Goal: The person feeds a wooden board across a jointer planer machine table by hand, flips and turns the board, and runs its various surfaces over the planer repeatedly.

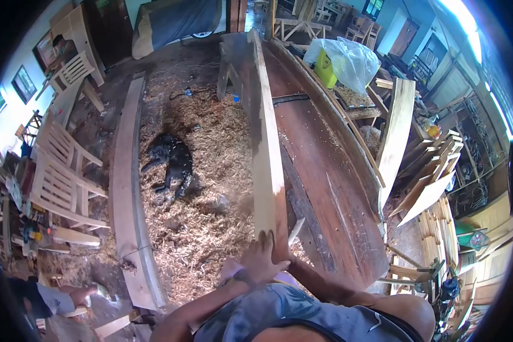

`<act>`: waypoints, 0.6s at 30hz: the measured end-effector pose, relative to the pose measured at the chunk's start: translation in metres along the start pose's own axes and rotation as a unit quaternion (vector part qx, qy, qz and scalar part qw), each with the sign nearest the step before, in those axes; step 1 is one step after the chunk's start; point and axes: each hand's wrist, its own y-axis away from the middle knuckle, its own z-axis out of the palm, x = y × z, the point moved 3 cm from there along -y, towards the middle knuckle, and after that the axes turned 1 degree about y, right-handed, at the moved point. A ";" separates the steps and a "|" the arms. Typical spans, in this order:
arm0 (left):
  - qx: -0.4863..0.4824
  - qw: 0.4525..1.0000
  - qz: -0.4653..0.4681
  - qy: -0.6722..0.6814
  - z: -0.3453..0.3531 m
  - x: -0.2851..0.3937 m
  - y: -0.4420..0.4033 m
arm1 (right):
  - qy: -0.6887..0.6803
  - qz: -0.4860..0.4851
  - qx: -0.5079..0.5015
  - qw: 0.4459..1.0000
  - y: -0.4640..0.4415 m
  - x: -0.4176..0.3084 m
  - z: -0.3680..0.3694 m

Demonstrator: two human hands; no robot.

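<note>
A long pale wooden plank (pixel 266 165) runs away from the person's body, standing on edge. My left hand (pixel 261 261) lies against the plank's near left side, its fingers stretched out along the wood. On the plank's right side is my right hand (pixel 286 257), mostly hidden behind the board and the left hand. Its fingers do not show clearly. The far part of the plank reaches a wooden stand (pixel 229 71).
Wood shavings (pixel 211 233) cover the floor, where a black dog (pixel 174 162) lies. Another long board (pixel 128 188) is at the left, beside slatted chairs (pixel 57 182). Wide reddish-brown boards (pixel 330 171) lie right. Another person (pixel 65 51) is far left; someone's leg (pixel 77 293) shows lower left.
</note>
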 end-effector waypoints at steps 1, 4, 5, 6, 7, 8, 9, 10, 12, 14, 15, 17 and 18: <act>0.003 1.000 -0.003 -0.016 -0.001 0.000 0.004 | 0.005 -0.001 -0.002 1.000 0.006 0.002 0.004; 0.012 1.000 -0.020 -0.020 -0.014 0.011 0.023 | 0.009 0.003 -0.002 1.000 0.023 0.011 0.009; 0.007 0.999 -0.021 -0.036 -0.016 0.009 0.031 | 0.013 0.004 -0.004 1.000 0.031 0.015 0.011; 0.001 0.998 -0.023 -0.052 -0.017 0.006 0.040 | 0.016 0.005 -0.005 1.000 0.040 0.017 0.018; 0.020 0.997 -0.031 -0.074 -0.016 0.002 0.053 | 0.019 0.010 -0.006 1.000 0.047 0.025 0.018; 0.044 0.998 -0.017 -0.046 -0.011 -0.007 0.065 | 0.021 0.016 -0.009 1.000 0.058 0.032 0.023; 0.072 0.997 -0.003 -0.017 -0.004 -0.021 0.074 | 0.021 0.027 -0.011 0.999 0.065 0.039 0.026; 0.100 0.995 0.011 0.010 -0.002 -0.028 0.084 | 0.018 0.036 -0.012 0.999 0.075 0.048 0.030; 0.082 0.988 -0.039 0.122 -0.021 -0.015 0.112 | 0.015 0.054 -0.014 0.998 0.097 0.068 0.033; 0.075 0.978 -0.058 0.187 -0.027 -0.010 0.132 | 0.011 0.071 -0.016 0.997 0.120 0.090 0.034; 0.075 0.976 -0.054 0.197 -0.028 -0.010 0.141 | 0.010 0.078 -0.016 0.997 0.132 0.101 0.033; 0.079 0.977 -0.057 0.189 -0.030 -0.007 0.159 | 0.007 0.090 -0.017 0.996 0.151 0.118 0.031; 0.071 0.976 -0.065 0.196 -0.028 -0.007 0.165 | 0.005 0.094 -0.018 0.995 0.161 0.126 0.031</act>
